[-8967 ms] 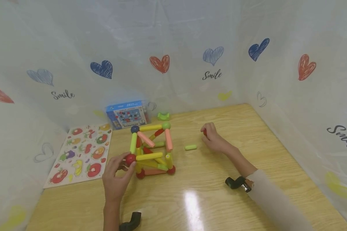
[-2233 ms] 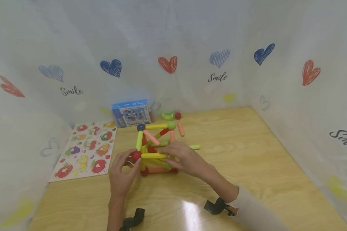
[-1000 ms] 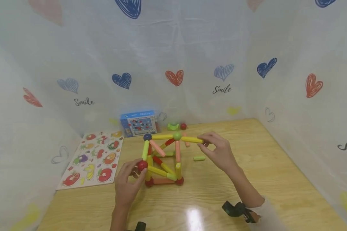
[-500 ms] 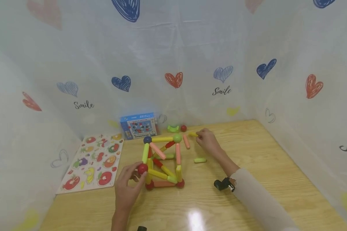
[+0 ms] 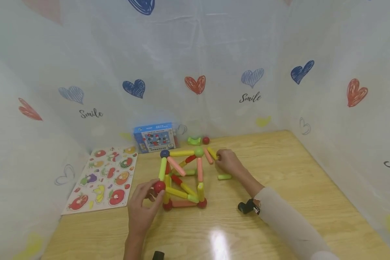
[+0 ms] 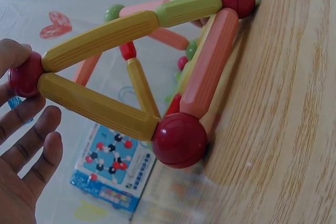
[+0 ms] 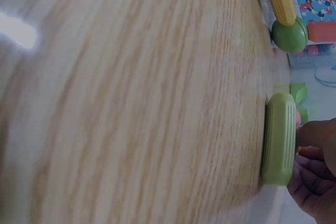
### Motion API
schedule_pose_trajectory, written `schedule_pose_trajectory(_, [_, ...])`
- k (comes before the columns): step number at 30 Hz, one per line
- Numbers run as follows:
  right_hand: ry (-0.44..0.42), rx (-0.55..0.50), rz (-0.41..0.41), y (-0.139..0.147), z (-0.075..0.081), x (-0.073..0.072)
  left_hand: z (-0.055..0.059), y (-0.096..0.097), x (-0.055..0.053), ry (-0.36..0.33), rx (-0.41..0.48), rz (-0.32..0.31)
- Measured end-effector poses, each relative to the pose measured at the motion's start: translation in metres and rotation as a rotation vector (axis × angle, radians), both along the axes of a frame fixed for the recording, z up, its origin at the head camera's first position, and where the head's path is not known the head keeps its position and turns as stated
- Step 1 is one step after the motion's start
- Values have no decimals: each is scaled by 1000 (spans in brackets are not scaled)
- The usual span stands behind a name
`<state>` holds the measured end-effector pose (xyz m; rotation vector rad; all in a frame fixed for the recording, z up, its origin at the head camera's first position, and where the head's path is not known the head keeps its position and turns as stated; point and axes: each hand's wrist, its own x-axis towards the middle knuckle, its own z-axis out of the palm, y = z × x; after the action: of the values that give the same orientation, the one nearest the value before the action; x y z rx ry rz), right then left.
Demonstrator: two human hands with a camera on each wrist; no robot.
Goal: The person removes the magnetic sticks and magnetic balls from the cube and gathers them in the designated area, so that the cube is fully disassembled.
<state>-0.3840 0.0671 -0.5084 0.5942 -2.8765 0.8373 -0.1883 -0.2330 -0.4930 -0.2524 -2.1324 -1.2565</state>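
Note:
A frame of colored rods and balls stands on the table, its top left front corner a red ball (image 5: 159,186). The left hand (image 5: 144,204) pinches that ball between thumb and fingers; in the left wrist view two yellow rods (image 6: 100,106) run from it. Behind the frame's right side, the right hand (image 5: 229,161) pinches the near end of a loose yellow rod (image 5: 212,153), low over the table next to a loose pink rod (image 5: 208,156). A short light green rod (image 7: 280,139) lies close in front of the right hand. The right fingertips are partly hidden in the right wrist view.
At the back stand a blue toy box (image 5: 155,138), a green curved piece (image 5: 194,141) and a loose red ball (image 5: 206,140). A fruit picture board (image 5: 100,180) lies at the left. Hanging sheets with printed hearts (image 5: 195,85) enclose the table.
The right hand has taken the yellow rod off the frame's front, carried it right and back, and lowered it beside the loose pink rod. The left hand keeps its pinch on the red ball.

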Motion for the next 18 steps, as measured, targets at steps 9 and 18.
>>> schedule_pose_trajectory(9, [-24,95,54,-7,0,5,1,0,0,-15,-8,8])
schedule_pose_trajectory(18, [237,79,309,-11,-6,3,2,0,1,-31,-8,16])
